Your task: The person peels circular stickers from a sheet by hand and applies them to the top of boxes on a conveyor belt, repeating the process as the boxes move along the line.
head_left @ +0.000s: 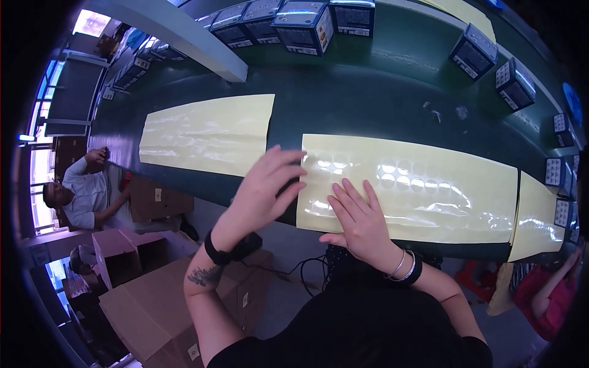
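Note:
A pale yellow sheet with rows of clear round stickers lies on the dark green table in front of me. My right hand rests flat on it near its front edge, fingers spread, holding nothing. At the sheet's left edge is my left hand, its fingers apart and slightly bent with the tips near that edge. I see nothing held in it. Another yellow sheet lies farther left, and a third yellow sheet sits at the right end.
Several blue boxes, one of them a blue box, line the far side of the green table. A white post stands at the far left. Brown cartons are on the floor to my left. One person sits at left, another at right.

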`<act>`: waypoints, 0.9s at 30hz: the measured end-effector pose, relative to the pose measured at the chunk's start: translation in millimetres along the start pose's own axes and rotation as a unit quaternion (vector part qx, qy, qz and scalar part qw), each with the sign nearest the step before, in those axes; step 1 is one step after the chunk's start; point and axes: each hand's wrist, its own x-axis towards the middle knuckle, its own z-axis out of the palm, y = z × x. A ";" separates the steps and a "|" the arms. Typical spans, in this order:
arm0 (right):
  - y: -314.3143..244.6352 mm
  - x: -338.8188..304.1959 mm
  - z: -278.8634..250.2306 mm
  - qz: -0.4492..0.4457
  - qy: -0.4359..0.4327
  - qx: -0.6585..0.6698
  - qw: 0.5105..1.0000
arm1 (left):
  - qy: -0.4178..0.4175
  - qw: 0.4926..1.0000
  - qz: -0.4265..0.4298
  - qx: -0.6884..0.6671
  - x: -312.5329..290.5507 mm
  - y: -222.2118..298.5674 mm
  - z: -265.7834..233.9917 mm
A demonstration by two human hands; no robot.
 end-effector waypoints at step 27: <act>-4.3 -1.8 -3.2 -0.002 0.003 0.016 1.000 | 0.091 0.874 -0.118 0.462 204.4 -187.1 -77.7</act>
